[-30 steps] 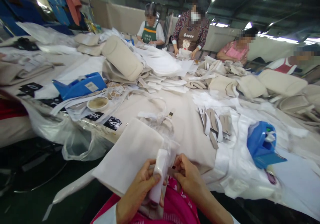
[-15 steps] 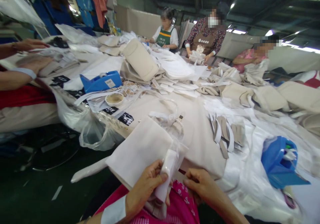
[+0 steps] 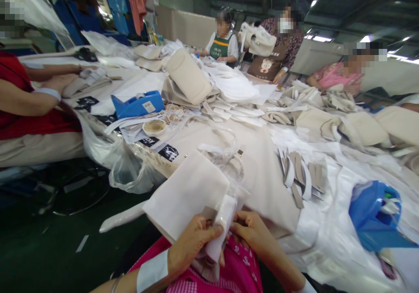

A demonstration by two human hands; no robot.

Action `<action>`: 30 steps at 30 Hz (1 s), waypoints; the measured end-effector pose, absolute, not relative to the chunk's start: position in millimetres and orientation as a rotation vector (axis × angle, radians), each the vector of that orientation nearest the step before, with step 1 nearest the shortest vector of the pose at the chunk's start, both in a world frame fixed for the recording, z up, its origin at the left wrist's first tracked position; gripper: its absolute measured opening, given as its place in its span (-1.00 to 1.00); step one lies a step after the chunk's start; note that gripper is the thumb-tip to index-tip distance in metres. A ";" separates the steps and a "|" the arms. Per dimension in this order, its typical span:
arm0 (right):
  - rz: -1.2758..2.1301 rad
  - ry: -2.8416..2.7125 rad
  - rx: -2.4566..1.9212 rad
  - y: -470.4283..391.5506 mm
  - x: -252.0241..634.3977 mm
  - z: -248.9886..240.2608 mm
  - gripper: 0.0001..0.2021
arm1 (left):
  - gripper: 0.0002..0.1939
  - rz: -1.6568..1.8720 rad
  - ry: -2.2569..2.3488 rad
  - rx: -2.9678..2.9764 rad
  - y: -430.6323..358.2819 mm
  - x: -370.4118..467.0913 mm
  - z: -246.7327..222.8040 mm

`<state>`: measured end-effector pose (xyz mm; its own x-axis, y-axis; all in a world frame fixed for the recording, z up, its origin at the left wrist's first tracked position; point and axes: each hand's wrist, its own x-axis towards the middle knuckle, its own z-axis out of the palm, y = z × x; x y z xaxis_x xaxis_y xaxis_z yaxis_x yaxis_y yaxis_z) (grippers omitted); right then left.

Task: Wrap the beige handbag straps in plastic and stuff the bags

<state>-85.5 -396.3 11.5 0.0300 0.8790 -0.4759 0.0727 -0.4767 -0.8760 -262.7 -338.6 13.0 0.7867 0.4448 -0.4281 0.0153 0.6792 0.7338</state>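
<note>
My left hand [image 3: 193,243] is closed around a white strap [image 3: 224,216] wrapped in clear plastic, with the thumb lying across it. Fingers bent, my right hand [image 3: 250,229] pinches at the strap's right side; what lies between its fingertips is hidden. A flat off-white panel, which looks like a bag body [image 3: 186,188], rests under the strap and over the table edge. At the fingers of my left hand a small grey-beige tab [image 3: 208,213] sticks up. Beyond the strap lie clear wrapping and a loop with a small metal buckle [image 3: 240,153].
A blue tape dispenser [image 3: 139,104] and a tape roll [image 3: 154,128] lie to the left. To the right are cut beige strips [image 3: 296,170] and another blue dispenser [image 3: 375,214]. Heaped beige pieces cover the far table. Co-workers sit or stand around it; a red-clad person [image 3: 36,96] is at left.
My right hand has moved left and up against the wrapped strap. A small beige tab now shows by my left hand. The co-worker across the table has lifted a beige bundle.
</note>
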 end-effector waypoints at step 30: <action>0.518 -2.170 -1.535 -365.3 -108.0 63.8 -0.79 | -0.82 0.480 0.628 1.206 -330.1 -262.1 15.6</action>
